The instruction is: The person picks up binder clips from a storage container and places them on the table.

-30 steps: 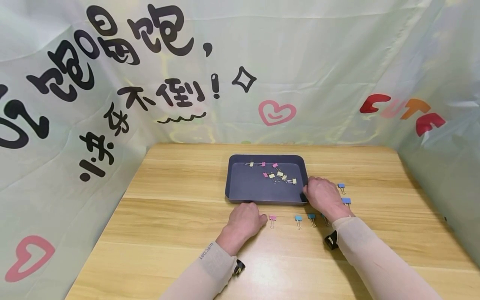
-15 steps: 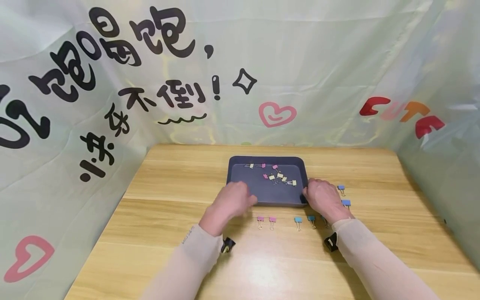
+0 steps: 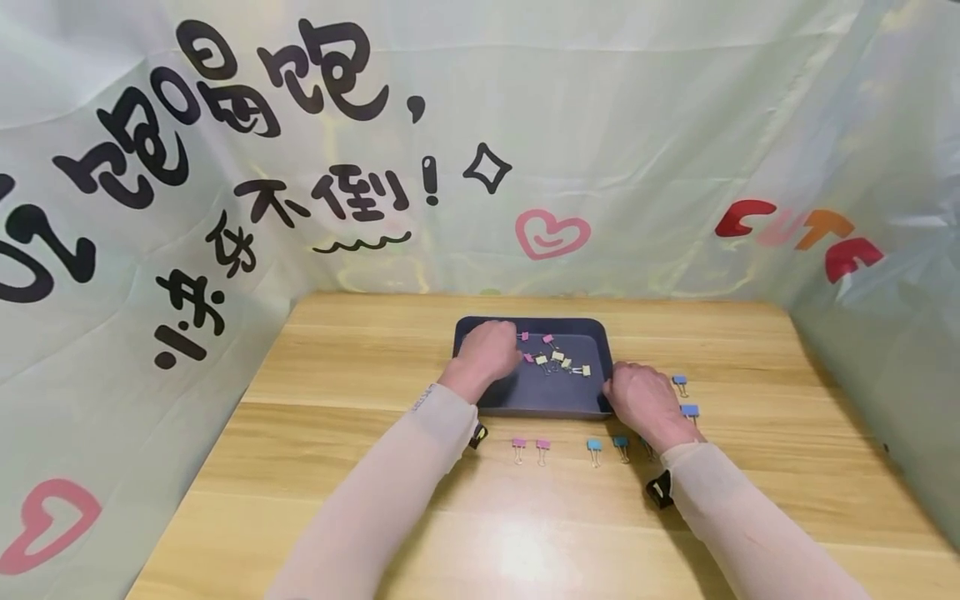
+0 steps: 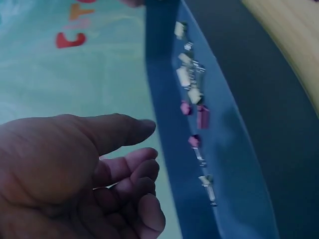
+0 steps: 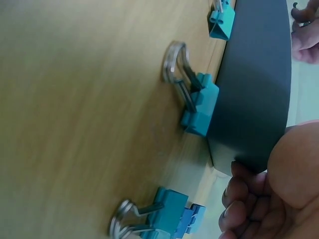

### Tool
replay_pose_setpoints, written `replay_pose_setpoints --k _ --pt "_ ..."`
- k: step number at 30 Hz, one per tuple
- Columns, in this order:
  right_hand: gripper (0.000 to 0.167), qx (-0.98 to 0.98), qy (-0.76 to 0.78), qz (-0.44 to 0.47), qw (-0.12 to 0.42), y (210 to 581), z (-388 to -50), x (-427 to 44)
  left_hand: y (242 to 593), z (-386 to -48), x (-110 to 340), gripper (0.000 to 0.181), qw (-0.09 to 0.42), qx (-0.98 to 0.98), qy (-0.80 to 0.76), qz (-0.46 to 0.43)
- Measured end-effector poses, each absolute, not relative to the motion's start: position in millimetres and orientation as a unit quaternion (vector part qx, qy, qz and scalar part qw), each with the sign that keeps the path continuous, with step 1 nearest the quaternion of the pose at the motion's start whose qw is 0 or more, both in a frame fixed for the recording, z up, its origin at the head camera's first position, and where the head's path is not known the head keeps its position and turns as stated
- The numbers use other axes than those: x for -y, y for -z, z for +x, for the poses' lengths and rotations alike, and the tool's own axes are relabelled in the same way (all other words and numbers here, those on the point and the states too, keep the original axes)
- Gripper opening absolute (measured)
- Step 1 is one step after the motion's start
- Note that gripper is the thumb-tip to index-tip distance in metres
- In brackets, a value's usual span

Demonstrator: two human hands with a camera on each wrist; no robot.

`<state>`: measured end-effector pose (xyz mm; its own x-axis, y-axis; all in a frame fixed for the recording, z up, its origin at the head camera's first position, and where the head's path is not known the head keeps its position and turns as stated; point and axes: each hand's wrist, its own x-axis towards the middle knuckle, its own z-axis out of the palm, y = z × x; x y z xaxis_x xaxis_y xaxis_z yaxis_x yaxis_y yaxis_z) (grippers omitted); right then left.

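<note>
Across the desk (image 3: 322,467), in the head view, a dark tray (image 3: 543,398) stands toward the far side, near the printed sheet (image 3: 645,125) behind it. Your left hand (image 3: 486,350) reaches over the left part of the tray. Your right hand (image 3: 648,398) grips the tray at its near right corner. Inside the tray, yellow clips (image 3: 557,357) and pink clips (image 3: 548,340) lie loosely grouped to the right of your left hand. Two more pink clips lie side by side on the desk before the tray. To their right are teal clips (image 3: 594,447), one partly covered by your right wrist; blue clips (image 3: 689,411) lie just right of your right hand.

In the left wrist view, your left hand has a moderate gap between thumb and fingers, with the fingers bent. Five yellow clips and three pink clips are visible on the tray floor, some blurred.

In the right wrist view, the fingers of your right hand curl at the tray's corner. Three teal clips line the desk beside the outer wall, handles pointing away from the tray.
</note>
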<state>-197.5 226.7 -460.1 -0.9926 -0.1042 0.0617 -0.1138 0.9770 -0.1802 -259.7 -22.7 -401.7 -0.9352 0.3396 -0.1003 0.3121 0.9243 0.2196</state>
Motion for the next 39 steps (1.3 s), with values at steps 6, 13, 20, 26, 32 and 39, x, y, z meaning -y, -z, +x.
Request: replay_pose_setpoints --k 6,13,20,26,32,39 --pt "0.024 0.994 -0.088 0.054 0.021 460 -196 -224 419 -277 13 0.024 0.083 -0.976 -0.1 0.174" --pt "0.023 0.994 -0.088 0.056 0.025 459 -194 -221 434 -284 10 0.027 0.109 -0.972 -0.1 0.18" --pt "0.022 0.994 -0.086 0.059 0.033 459 -195 -221 443 -286 9 0.041 0.111 -0.972 -0.1 0.182" --pt "0.023 0.994 -0.085 0.064 0.04 459 -194 -223 444 -287 8 0.025 0.113 -0.97 -0.102 0.19" --pt "0.023 0.994 -0.084 0.06 0.04 459 -194 -225 444 -289 15 0.011 0.105 -0.968 -0.091 0.21" --pt "0.023 0.994 -0.084 0.061 0.042 459 -195 -225 442 -289 28 0.021 0.083 -0.974 -0.06 0.2"
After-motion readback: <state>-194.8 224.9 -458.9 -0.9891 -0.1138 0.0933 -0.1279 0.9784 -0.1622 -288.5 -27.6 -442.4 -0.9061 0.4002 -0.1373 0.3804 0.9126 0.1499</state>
